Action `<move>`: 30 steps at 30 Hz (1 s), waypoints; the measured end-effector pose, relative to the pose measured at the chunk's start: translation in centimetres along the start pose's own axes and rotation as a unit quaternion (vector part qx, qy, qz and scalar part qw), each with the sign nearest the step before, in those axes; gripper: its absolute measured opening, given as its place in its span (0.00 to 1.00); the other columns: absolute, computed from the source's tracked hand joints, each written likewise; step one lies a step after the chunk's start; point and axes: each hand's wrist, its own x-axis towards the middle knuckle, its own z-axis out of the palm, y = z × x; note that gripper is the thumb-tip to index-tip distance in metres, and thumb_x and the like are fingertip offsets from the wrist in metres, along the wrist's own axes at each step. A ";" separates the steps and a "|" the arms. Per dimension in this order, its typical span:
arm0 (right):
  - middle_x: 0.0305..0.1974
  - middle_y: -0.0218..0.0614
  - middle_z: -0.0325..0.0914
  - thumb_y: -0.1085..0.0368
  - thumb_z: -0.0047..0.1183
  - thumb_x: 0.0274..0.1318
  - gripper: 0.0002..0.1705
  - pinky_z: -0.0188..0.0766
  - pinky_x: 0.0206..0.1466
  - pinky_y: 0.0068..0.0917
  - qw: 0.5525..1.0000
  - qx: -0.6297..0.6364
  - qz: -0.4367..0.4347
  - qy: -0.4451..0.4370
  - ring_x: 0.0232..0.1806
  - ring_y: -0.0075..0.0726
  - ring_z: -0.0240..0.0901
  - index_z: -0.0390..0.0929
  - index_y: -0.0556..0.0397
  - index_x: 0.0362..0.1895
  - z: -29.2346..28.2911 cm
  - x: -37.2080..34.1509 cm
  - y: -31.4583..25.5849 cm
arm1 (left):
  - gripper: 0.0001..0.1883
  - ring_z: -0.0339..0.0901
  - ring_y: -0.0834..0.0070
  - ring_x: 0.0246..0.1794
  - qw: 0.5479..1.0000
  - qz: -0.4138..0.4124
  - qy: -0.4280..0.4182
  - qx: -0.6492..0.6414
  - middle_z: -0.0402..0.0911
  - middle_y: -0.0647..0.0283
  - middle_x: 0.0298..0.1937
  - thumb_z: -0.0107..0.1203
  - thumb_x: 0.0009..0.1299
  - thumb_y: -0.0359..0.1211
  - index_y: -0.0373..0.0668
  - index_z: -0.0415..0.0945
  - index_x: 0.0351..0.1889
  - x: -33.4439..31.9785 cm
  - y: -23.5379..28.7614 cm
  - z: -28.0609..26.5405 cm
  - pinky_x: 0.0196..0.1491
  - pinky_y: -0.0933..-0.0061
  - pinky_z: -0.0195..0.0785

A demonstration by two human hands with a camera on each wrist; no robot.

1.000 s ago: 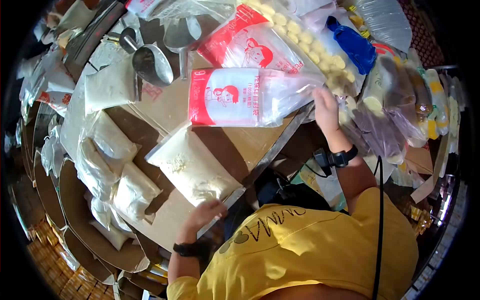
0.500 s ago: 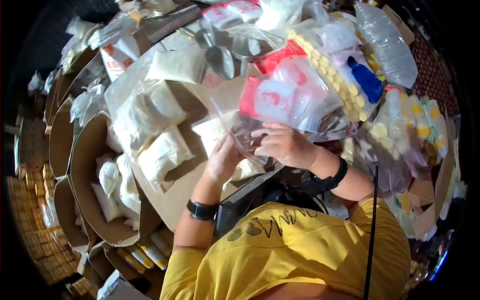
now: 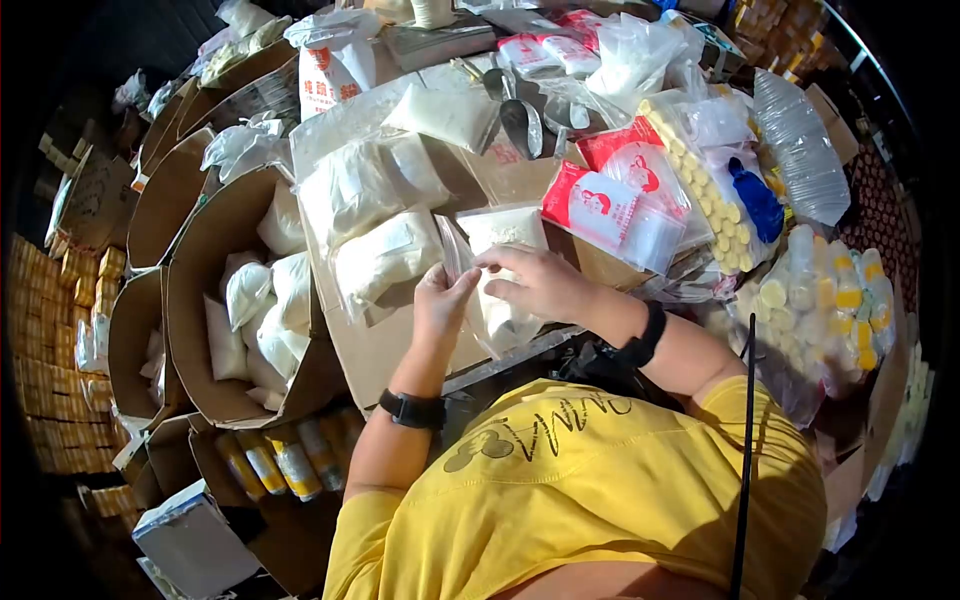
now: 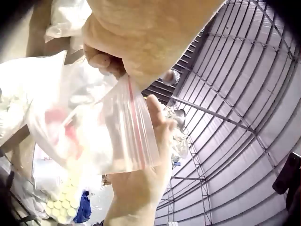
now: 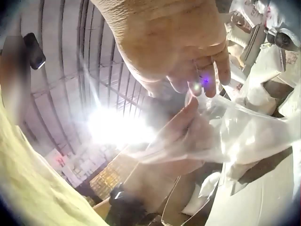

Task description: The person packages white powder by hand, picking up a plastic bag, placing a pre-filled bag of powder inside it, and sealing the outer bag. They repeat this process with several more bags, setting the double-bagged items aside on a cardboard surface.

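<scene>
A clear zip bag (image 4: 120, 132) with a red line along its mouth hangs between my two hands; it looks empty. My left hand (image 3: 441, 308) pinches its mouth edge between thumb and fingers. Facing it, my right hand (image 3: 545, 287) grips the other end of the mouth, fingertips close to the left ones. Behind the clear bag, a filled bag of white powder (image 3: 508, 228) lies on the cardboard-topped table. To its right lie red-and-white packs of zip bags (image 3: 592, 203).
More filled powder bags (image 3: 385, 262) lie on the left of the table. Metal scoops (image 3: 521, 128) rest at the back. An open carton (image 3: 190, 345) with white bags stands at the left. Pale yellow round pieces in a bag (image 3: 690, 170) and a blue cloth-like item (image 3: 757, 200) lie right.
The right hand came from beside the bag packs, the left from the powder bag, to hold the clear bag together. Their fingertips have since drawn closer; the head view has shifted.
</scene>
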 end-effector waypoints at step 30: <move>0.25 0.47 0.77 0.41 0.54 0.44 0.28 0.71 0.33 0.36 0.903 -0.005 0.381 0.199 0.28 0.46 0.75 0.75 0.57 0.27 -10.5 13.4 46.0 | 0.04 0.66 0.84 0.24 0.942 -0.223 0.244 -0.055 0.73 0.70 0.25 0.52 0.65 0.30 0.40 0.71 0.33 3.5 -8.8 5.1 0.29 0.82 0.58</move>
